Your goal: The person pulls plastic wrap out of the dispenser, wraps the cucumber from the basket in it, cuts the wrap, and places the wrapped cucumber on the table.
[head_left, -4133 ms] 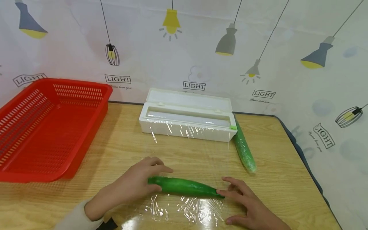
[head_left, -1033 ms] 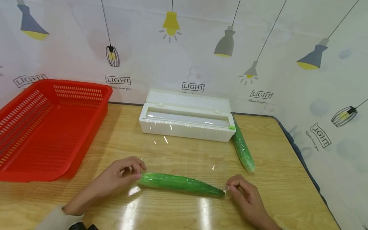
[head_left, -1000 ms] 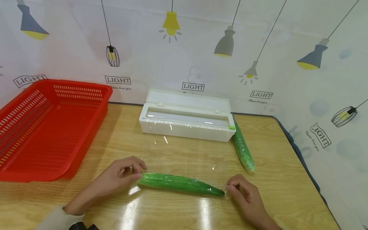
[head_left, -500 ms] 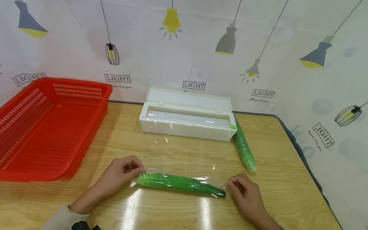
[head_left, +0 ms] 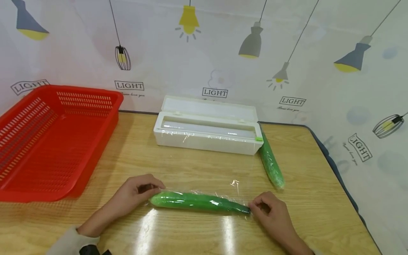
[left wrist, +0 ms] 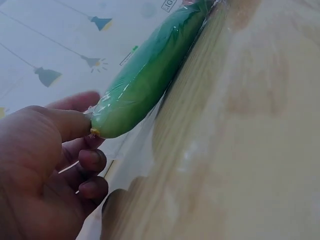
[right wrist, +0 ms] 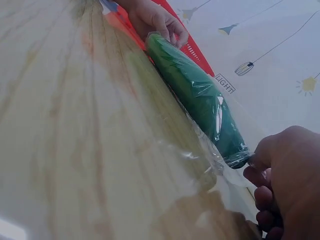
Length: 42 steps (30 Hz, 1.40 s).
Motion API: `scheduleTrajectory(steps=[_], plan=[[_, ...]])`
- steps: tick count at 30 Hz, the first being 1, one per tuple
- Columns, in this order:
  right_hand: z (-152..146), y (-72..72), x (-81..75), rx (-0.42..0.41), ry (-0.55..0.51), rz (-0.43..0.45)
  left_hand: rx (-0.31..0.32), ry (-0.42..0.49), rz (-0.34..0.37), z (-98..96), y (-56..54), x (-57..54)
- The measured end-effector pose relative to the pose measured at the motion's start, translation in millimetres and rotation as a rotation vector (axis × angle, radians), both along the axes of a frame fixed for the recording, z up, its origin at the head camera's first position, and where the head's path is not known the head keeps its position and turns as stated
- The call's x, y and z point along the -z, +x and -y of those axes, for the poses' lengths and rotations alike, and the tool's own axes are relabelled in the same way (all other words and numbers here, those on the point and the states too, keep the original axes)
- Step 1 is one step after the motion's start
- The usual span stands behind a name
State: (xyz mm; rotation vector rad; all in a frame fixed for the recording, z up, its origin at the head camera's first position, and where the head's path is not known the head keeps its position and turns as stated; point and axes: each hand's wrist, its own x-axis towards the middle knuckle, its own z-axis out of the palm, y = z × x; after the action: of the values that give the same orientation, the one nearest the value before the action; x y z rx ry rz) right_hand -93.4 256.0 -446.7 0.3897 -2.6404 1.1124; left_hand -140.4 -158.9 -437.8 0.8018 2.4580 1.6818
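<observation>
A green cucumber [head_left: 197, 202] lies lengthwise near the table's front, with clear cling film [head_left: 234, 186] over it. The film stretches back to a white dispenser box [head_left: 207, 140]. At the cucumber's left end my left hand [head_left: 137, 193] pinches the film between thumb and finger. In the left wrist view the film sits snug around the cucumber's pale tip [left wrist: 115, 117]. My right hand [head_left: 274, 217] pinches the film at the dark right end, its fingers curled. Wrinkled film bunches beside that end [right wrist: 235, 160] in the right wrist view.
The dispenser's lid [head_left: 210, 108] stands raised, and a film roll [head_left: 207, 130] lies inside. A second wrapped cucumber [head_left: 271, 164] rests at the box's right end. At the left is a red plastic basket [head_left: 111, 117]. A printed cloth [head_left: 178, 67] hangs behind the wooden table [head_left: 318, 198].
Earlier the cucumber lay bare on the film with both hands resting on it; now film covers it. Since half a second ago my right hand has shifted slightly left against its end.
</observation>
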Motion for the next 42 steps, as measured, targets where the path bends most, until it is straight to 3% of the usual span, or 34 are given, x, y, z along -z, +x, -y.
scheduleTrajectory(steps=[2,5,10,15,20,22,25,32,36,39,42], plan=[[0,0.0,-1.2,-0.004,-0.011,0.021,0.047,0.006,-0.014,1.0,-1.0,-0.9],[-1,-0.1,-2.3,-0.006,-0.024,0.044,0.065,-0.038,-0.01,2.6,-1.9,-2.3],[-1,0.2,-3.5,-0.033,-0.068,0.058,0.044,-0.13,0.04,3.0,-1.3,-5.0],[3,2.4,-12.9,-0.121,-0.111,0.021,-0.003,-0.178,0.073,1.8,1.2,-6.9],[5,4.4,-22.3,-0.11,-0.121,-0.026,-0.016,-0.188,0.088,1.4,2.6,-6.9],[3,4.1,-19.8,-0.113,-0.135,-0.043,-0.011,-0.181,0.098,1.3,2.5,-6.4],[-2,1.9,-11.6,-0.183,-0.14,-0.073,-0.012,-0.175,0.111,1.4,1.7,-5.7],[-3,-4.0,3.1,-0.334,-0.035,-0.101,-0.004,-0.164,0.103,2.8,0.2,-5.5],[-1,-4.9,6.9,-0.358,-0.037,-0.13,0.003,-0.281,0.038,5.4,3.3,-13.3],[6,-1.0,-8.1,-0.366,-0.04,-0.141,-0.031,-0.373,-0.078,6.7,7.1,-22.1],[12,3.4,-23.2,-0.361,-0.015,-0.118,-0.038,-0.363,-0.197,4.8,9.5,-26.6]])
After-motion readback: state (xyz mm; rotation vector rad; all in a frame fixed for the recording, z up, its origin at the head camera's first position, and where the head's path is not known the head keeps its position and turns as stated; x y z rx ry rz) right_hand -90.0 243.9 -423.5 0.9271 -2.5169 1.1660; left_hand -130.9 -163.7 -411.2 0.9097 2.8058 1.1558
